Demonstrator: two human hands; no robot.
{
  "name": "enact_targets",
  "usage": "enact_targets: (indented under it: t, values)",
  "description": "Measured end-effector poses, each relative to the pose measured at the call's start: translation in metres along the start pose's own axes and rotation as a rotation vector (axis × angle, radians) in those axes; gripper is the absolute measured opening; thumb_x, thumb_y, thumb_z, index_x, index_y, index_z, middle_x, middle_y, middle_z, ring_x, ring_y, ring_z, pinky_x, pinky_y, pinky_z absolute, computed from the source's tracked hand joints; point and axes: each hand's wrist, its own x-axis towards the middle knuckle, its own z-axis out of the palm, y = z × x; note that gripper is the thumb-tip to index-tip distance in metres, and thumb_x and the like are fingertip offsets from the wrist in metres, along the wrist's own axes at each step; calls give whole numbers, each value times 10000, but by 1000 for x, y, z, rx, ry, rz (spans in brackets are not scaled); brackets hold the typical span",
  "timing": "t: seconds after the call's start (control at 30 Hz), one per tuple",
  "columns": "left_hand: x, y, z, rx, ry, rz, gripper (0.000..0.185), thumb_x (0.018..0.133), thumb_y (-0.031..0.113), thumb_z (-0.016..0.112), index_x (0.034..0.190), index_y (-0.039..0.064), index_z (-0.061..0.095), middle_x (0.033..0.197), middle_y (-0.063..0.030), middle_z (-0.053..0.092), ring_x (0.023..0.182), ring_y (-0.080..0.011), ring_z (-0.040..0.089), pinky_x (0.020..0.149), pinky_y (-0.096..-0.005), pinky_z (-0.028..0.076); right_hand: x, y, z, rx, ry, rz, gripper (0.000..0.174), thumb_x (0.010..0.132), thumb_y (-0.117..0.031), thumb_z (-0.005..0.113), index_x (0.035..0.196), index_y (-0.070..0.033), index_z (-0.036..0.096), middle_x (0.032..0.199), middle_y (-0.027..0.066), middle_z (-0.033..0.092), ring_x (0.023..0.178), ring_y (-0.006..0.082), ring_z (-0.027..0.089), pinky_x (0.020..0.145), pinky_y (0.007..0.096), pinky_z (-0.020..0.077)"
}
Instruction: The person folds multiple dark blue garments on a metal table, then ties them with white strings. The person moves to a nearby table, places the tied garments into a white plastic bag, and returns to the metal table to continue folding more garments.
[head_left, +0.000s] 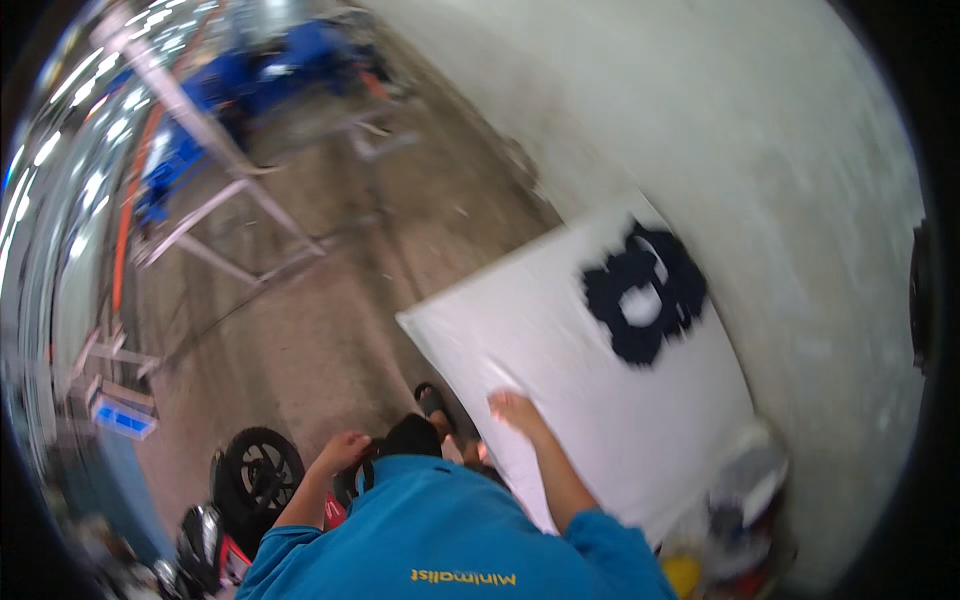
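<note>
My right hand (514, 409) is over the near left part of a table under a white cover (555, 330). Its fingers are loosely curled with nothing visible in them; whether it touches the cover is unclear. On the far right of that cover lies a heap of dark navy, ragged-edged pieces (626, 281), apparently fabric, curving around bare white gaps. My left hand (346, 448) hangs beside my hip, away from the table. Blur and the angle hide its fingers, so its grip cannot be made out.
A pale wall (712, 112) runs along the table's far side. To the left, a metal frame (247, 187) stands on the concrete floor (315, 322), with blue objects (247, 75) behind. A motorcycle wheel (262, 472) is near my left side. Bagged items (742, 495) sit at the table's right end.
</note>
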Motion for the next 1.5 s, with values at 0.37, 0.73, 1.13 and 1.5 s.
enact_targets:
  t: [0.37,0.73,1.13,1.5]
  values:
    - [-103,195,-264,-578,499,1332,269,942,141,702,1160,-14,676,1110,-107,707,1029,-221,672,890,-341,530,68,-154,172,82,-457,203,382,1010,-295,630,1220,23,605,1092,159,687,946,236,691,835,351,573]
    - [-233,203,-526,-838,750,1968,78,849,16,756,920,50,752,1004,-131,717,934,-273,674,776,-317,602,335,-200,284,-570,-188,300,270,960,-269,650,995,-1,638,733,122,638,544,213,626,484,358,542]
    - [-120,115,-849,-892,838,1846,58,802,-21,776,830,29,770,926,-150,714,879,-271,668,730,-336,606,502,-406,751,-842,-472,-187,384,947,-334,618,978,41,693,808,179,718,745,238,710,681,377,541]
    - [-89,-61,-1154,-807,727,1890,31,827,25,778,847,19,755,930,-164,709,884,-289,661,726,-348,587,477,-706,1297,-560,-1117,-649,296,972,-212,683,1172,4,648,882,14,654,791,75,605,746,249,514]
